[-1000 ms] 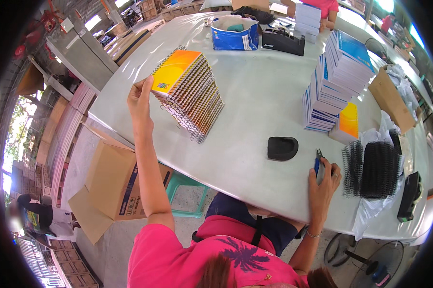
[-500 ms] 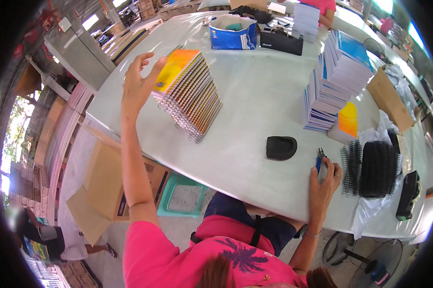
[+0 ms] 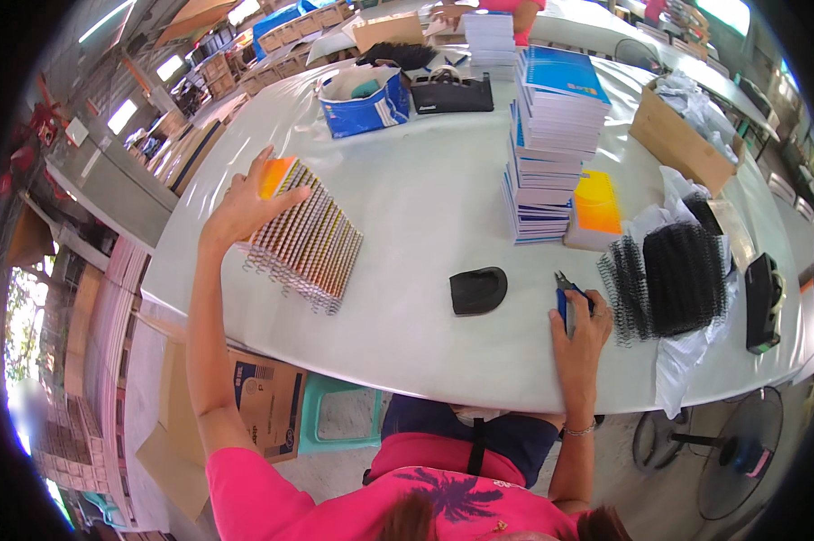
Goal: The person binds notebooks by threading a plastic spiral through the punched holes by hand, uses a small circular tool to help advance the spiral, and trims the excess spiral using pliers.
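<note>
At the left of the table stands a stack of spiral notebooks [image 3: 310, 242] with yellow-orange covers, coils toward me. My left hand [image 3: 243, 206] is closed over its top, thumb across the near side and fingers along the far edge. How many notebooks it grips cannot be seen. At the right, my right hand [image 3: 580, 332] curls around the blue handles of cutting pliers [image 3: 564, 287]; their dark jaws point away from me, close to the tabletop. A black, round-ended pad [image 3: 478, 291] lies left of the pliers.
A tall pile of blue-and-white books [image 3: 551, 144] stands beyond the pliers, beside an orange-yellow notebook stack [image 3: 594, 209]. Black spiral coils [image 3: 685, 279] lie on plastic at the right. Farther off are a blue bag [image 3: 366, 106], a black case [image 3: 452, 93] and a cardboard box [image 3: 682, 144].
My left hand has gone from beside the notebook stack onto its top, closing there. My right hand has come farther over the pliers' handles. The whole view has shifted.
</note>
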The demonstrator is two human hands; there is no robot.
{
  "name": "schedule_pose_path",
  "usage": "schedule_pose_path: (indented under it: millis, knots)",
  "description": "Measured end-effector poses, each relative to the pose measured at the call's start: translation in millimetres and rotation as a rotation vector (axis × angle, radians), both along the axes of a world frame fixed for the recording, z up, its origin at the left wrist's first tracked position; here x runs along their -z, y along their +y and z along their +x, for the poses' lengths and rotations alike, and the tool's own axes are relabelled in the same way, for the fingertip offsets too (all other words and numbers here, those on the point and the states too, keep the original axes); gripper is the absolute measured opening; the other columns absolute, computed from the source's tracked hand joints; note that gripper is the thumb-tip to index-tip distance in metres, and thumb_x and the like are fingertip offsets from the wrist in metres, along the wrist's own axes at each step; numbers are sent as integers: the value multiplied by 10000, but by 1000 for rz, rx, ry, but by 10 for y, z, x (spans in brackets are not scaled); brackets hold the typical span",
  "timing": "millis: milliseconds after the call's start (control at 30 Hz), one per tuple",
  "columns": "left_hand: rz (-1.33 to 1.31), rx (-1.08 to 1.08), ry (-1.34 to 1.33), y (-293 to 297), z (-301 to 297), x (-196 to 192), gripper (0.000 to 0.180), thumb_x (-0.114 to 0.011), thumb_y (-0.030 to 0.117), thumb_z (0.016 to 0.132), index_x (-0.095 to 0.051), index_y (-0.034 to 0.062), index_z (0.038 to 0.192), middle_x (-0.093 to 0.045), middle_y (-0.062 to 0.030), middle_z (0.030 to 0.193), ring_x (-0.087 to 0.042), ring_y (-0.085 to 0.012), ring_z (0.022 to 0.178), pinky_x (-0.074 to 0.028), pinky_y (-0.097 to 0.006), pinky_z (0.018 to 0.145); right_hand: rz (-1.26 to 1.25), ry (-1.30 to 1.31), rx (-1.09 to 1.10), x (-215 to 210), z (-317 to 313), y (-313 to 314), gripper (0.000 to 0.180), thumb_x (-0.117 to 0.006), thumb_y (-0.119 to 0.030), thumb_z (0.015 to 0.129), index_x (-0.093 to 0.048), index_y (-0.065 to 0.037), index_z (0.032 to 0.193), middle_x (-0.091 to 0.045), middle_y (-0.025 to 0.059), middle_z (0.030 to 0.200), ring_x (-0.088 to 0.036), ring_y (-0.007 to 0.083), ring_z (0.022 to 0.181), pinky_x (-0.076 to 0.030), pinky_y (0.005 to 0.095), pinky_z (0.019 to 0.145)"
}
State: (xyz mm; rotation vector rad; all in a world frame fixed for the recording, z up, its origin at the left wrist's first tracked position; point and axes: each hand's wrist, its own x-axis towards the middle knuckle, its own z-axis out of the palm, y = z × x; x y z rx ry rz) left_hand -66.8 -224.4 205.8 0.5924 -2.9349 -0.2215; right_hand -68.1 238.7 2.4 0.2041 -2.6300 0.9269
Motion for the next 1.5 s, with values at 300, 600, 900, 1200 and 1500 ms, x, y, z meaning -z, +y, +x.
schedule_pose_path:
  millis: [300,600,900,1200,1500]
  knots:
    - [-284,-112,44,401,99,-127,1050,-663,748,752,-251,248,1577,-347,-270,1511,-321,-444,1428,-267,-565,1157,-27,0,-14,-28,28,-15,398,-707,-201,879,-593,-70,1237,-451,214,1343,-374,412,1298,-230,555,1162]
    - [-29,700,182,1527,186,590,642,-764,360,839,-520,174,1402,-369,-169,1495,-353,-401,1392,-325,-493,1140,-6,28,10,16,2,14,410,-726,-216,865,-598,-78,1229,-465,207,1328,-395,413,1264,-260,554,1128]
    - [480,718,-14,2027,-58,1581,720,-810,329,774,-502,176,1406,-450,-187,1422,-456,-402,1304,-381,-482,1101,-21,-8,-115,-150,-68,130,373,-729,-233,865,-630,-96,1198,-498,205,1287,-449,398,1223,-303,504,1080]
    - [525,574,358,1904,-803,1656,639,-754,269,831,-495,83,1385,-567,-193,1277,-544,-382,1180,-434,-449,1015,-2,15,-121,-742,-379,349,285,-725,-198,864,-673,-108,1129,-563,134,1242,-515,320,1205,-334,436,1051]
    - [237,540,446,1971,-1055,2253,644,-685,315,913,-419,120,1466,-402,-204,1431,-398,-386,1334,-278,-545,1122,5,-17,-280,-1029,-489,-77,232,-671,-209,900,-661,-90,1098,-645,88,1158,-560,277,1174,-311,428,1061]
